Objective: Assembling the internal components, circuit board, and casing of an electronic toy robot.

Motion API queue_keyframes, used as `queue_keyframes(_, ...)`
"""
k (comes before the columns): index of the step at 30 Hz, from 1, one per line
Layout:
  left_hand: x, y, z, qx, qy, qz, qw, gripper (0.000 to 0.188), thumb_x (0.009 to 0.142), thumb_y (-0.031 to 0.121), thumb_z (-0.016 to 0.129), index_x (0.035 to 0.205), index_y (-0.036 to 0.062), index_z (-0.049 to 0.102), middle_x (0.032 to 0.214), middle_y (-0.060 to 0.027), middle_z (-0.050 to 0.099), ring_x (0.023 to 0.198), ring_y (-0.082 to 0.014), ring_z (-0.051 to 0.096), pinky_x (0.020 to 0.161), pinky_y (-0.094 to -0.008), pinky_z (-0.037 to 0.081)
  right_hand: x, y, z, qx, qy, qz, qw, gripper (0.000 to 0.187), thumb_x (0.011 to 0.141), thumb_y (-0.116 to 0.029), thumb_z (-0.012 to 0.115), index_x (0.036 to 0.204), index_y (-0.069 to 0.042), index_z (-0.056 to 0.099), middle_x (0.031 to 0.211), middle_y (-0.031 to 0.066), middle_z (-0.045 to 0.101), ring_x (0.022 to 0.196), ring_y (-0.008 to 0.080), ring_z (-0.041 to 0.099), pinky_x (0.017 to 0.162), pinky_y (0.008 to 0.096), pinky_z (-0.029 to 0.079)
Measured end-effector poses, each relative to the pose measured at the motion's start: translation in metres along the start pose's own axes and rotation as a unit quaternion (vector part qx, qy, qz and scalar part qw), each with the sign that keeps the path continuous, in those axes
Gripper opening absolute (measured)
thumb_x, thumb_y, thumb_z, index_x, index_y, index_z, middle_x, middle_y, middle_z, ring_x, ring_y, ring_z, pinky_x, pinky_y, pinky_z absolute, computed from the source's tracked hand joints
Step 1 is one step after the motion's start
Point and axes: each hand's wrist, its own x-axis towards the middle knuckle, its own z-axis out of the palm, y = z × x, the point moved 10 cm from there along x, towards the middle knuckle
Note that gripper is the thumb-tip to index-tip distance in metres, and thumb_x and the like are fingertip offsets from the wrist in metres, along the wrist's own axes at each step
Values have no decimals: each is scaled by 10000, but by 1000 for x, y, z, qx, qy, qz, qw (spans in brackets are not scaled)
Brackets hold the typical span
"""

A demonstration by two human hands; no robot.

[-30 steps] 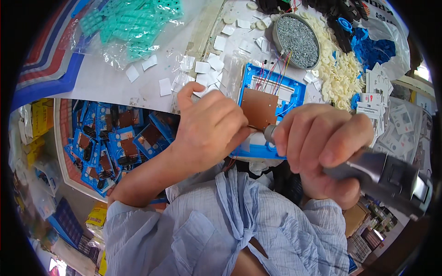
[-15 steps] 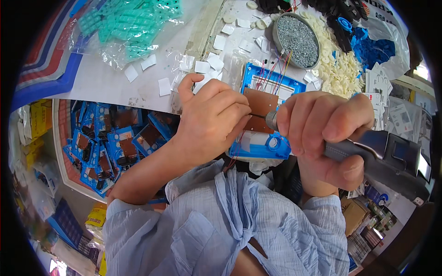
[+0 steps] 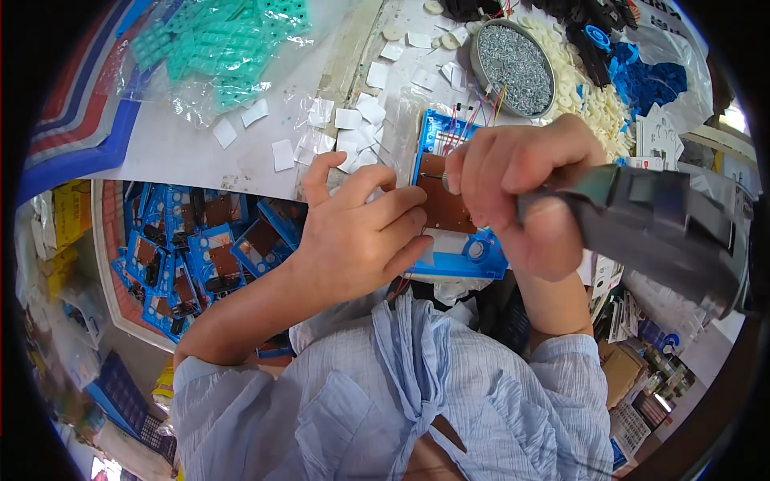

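Observation:
A blue plastic casing point(image 3: 457, 266) lies on the table edge before me, with a brown circuit board point(image 3: 446, 207) in it and thin wires running off its far side. My right hand point(image 3: 525, 180) is wrapped round a dark power screwdriver point(image 3: 662, 228). Its thin bit points left, the tip at the board's upper left part; any screw under it is too small to make out. At the casing's left edge is my left hand point(image 3: 357, 228), its fingers bent but apart, fingertips by the board and nothing visible between them.
A round bowl of screws point(image 3: 513, 70) stands beyond the casing, beside cream plastic discs point(image 3: 581, 112) and blue parts point(image 3: 654, 84). White paper squares point(image 3: 349, 120) are scattered on the table. Left are bagged green pads point(image 3: 216, 52) and a bin of similar blue casings point(image 3: 216, 248).
The screwdriver and my right hand have moved left, bringing the bit to the board's upper left part. My left fingers have drawn back from the bit and spread.

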Motion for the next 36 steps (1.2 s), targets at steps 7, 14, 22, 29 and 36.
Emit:
queue_keyframes(7,-3,-1,0,-45,-19,-24,998,353,712,337,803,966,121,685,1094,0,628,1042,-195,573,1024,-551,280,-2,0,9,-73,-43,6,996,395,939,-395,725,969,-79,490,643,2,521,549,127,488,615,341,457)
queue_keyframes(14,-42,6,10,-118,-126,-123,977,314,743,179,831,955,94,615,910,-70,628,836,-260,588,779,-417,407,6,-44,-42,45,-38,-107,993,553,944,-428,664,1301,-44,487,912,91,595,794,201,574,803,427,485)
queue_keyframes(22,-5,-9,-25,-156,-69,-164,972,87,828,32,742,851,40,659,698,-72,608,541,-201,559,565,-335,429,-97,-80,-46,-398,140,-138,896,427,820,-225,783,1143,-39,575,1042,133,614,971,279,584,819,444,470)
queue_keyframes(29,32,-9,-36,-33,17,-75,997,137,846,66,697,967,36,639,842,-138,629,705,-327,630,629,-402,490,-105,7,8,-527,-36,-36,848,281,659,-97,814,906,-100,681,834,31,634,760,230,576,765,374,400)
queue_keyframes(36,-21,4,31,-287,-234,-317,873,172,940,149,672,911,-18,697,592,-98,597,479,-167,551,475,-322,404,-118,4,3,-499,4,-122,858,269,695,-124,772,949,-91,692,871,6,634,783,202,568,762,386,390)
